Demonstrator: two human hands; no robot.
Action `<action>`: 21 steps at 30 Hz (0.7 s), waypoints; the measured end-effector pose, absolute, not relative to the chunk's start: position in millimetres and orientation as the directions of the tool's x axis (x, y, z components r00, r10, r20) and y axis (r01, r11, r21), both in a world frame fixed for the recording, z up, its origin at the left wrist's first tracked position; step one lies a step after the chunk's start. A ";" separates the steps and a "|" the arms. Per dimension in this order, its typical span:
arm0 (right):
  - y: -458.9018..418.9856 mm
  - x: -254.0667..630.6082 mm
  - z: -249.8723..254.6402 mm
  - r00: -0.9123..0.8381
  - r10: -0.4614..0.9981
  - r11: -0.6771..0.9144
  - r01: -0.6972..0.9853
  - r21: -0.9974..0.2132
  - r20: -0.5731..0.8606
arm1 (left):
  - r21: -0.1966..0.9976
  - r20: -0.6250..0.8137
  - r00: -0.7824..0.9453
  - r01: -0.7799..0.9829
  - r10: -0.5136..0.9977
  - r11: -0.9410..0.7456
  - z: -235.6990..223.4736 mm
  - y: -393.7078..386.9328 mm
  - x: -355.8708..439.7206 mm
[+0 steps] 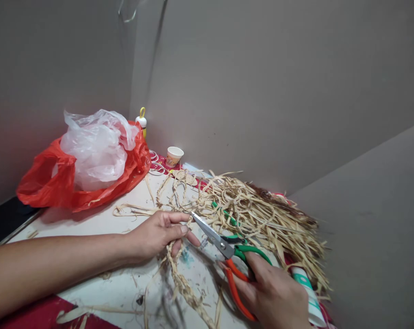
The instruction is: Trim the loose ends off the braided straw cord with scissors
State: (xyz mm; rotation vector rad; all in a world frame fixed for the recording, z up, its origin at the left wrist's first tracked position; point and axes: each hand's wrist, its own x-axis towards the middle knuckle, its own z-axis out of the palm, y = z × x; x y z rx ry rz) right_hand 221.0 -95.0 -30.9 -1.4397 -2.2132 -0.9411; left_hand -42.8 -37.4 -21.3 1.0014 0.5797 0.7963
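My left hand [164,233] pinches a braided straw cord [184,285] over the table. The braid hangs from my fingers toward the front edge of the view, with loose strands sticking out of it. In my right hand [271,292] is a pair of scissors [223,246] with one green and one orange handle. Their blades look closed or nearly so, and the tips are right beside my left fingertips and the braid. Thinner braided strands [174,196] lie just beyond my left hand.
A heap of dry straw [261,210] covers the right side, with another green-handled tool [227,214] partly in it. A red plastic bag [56,173] holding clear plastic stands left. Behind are a paper cup [174,156] and yellow-topped bottle [141,121]. A white-and-teal tube [307,294] lies right. Grey walls enclose the table.
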 end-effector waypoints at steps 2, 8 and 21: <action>-95.0 222.0 -32.7 -0.425 0.679 0.292 0.904 0.312 0.599 | 0.888 -0.075 0.594 -0.325 0.801 0.325 -20.9 -37.5 -43.1; -95.4 225.9 -32.3 -0.399 0.686 0.321 0.916 0.240 0.608 | 0.874 -0.067 0.623 -0.340 0.780 0.347 -16.2 -36.1 -45.4; -95.7 222.1 -31.9 -0.424 0.736 0.268 0.898 0.349 0.527 | 0.857 -0.074 0.637 -0.352 0.767 0.376 -16.4 -37.9 -45.0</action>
